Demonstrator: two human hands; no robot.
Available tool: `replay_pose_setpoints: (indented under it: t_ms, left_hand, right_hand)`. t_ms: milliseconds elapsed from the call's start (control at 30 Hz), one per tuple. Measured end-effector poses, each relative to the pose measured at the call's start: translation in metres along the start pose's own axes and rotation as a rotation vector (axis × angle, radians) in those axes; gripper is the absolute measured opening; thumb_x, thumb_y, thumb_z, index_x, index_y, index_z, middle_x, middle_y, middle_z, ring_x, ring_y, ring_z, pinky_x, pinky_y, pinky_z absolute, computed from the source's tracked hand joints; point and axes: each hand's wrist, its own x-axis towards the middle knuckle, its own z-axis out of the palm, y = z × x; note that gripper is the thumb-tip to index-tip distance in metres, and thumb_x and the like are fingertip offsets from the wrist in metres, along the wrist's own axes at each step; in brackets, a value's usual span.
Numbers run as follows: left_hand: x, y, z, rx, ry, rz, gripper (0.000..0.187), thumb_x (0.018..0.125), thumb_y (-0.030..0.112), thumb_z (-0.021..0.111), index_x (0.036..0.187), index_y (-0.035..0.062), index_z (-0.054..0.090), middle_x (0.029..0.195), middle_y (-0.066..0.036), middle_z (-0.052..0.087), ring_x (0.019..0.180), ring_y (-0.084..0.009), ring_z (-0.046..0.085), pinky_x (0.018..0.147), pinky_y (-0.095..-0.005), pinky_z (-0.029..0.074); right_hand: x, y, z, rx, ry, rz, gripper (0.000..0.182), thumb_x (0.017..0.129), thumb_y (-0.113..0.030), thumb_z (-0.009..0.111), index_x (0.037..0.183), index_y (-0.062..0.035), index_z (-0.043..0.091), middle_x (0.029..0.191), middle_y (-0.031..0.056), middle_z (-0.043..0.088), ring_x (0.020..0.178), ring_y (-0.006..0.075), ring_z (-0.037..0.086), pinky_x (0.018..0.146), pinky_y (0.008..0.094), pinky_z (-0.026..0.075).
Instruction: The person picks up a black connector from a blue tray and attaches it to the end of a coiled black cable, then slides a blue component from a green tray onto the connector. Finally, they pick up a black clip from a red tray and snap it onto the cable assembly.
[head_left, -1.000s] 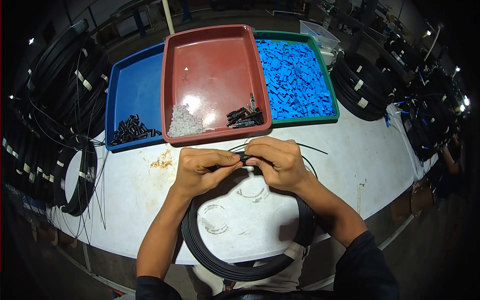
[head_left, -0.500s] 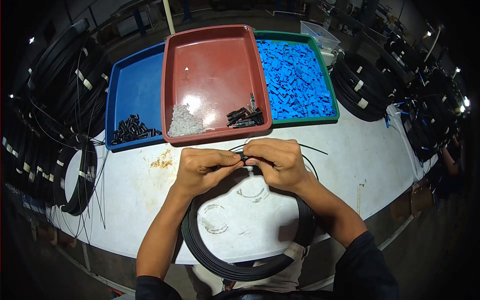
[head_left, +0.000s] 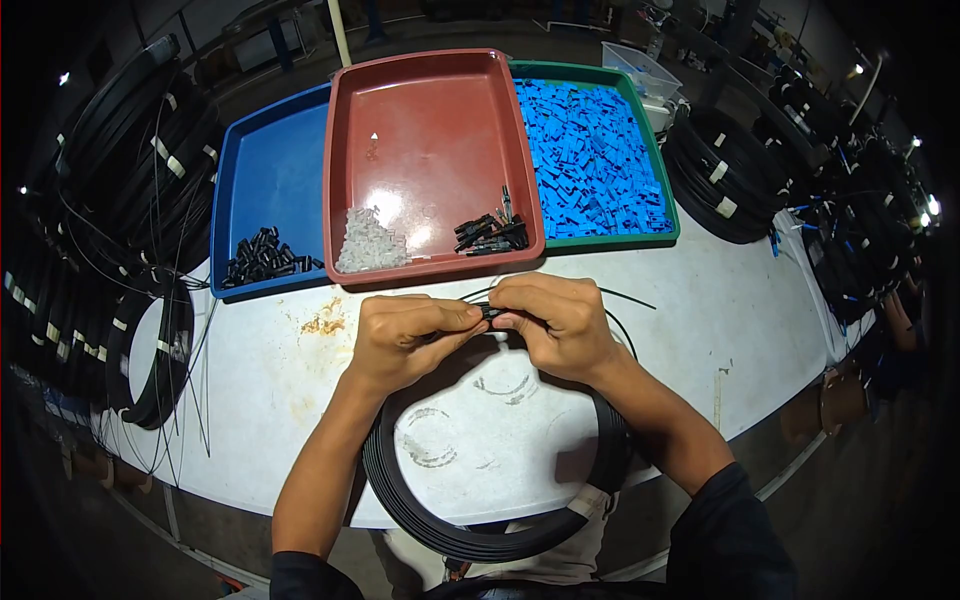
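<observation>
My left hand (head_left: 415,333) and my right hand (head_left: 550,322) meet over the middle of the table, fingertips close together. Between them is a small black connector (head_left: 489,312), pinched from both sides; the fingers cover most of it. A black cable coil (head_left: 490,543) lies below my hands, bound with a pale tape band and reaching over the table's near edge. One loose black cable end (head_left: 630,299) sticks out to the right behind my right hand.
A red tray (head_left: 430,150) holds clear plastic pieces and black connector parts. Behind it, a blue tray (head_left: 270,170) has black pieces, and a green tray (head_left: 655,170) is full of blue clips. Cable coils (head_left: 150,350) stand at the left, with more coils (head_left: 725,175) at the right.
My right hand has shifted very slightly upward at the knuckles. Both hands keep their pinch on the black connector; the coil and trays stay in place.
</observation>
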Motion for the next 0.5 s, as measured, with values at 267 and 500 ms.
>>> replay_pose_setpoints:
  t_ms: [267, 500]
  left_hand:
    - [-0.0004, 0.0005, 0.0014, -0.025, 0.042, -0.05, 0.017, 0.074, 0.001, 0.086, 0.09, 0.0004, 0.079, 0.089, -0.014, 0.078, 0.075, -0.0221, 0.077, 0.066, -0.0281, 0.062]
    - [0.0008, -0.001, -0.0008, 0.047, -0.014, 0.066, 0.016, 0.074, 0.001, 0.085, 0.088, 0.0014, 0.079, 0.088, -0.013, 0.078, 0.074, -0.0221, 0.077, 0.066, -0.0284, 0.062]
  right_hand:
    - [0.003, 0.0005, 0.005, -0.023, 0.1, -0.051, 0.021, 0.072, 0.003, 0.077, 0.092, -0.0013, 0.071, 0.084, 0.0102, 0.072, 0.071, 0.028, 0.07, 0.062, 0.0345, 0.055]
    - [0.0009, 0.0016, 0.0022, 0.056, 0.013, 0.021, 0.02, 0.073, 0.003, 0.077, 0.092, -0.0011, 0.071, 0.085, 0.0104, 0.072, 0.073, 0.0288, 0.071, 0.064, 0.035, 0.057]
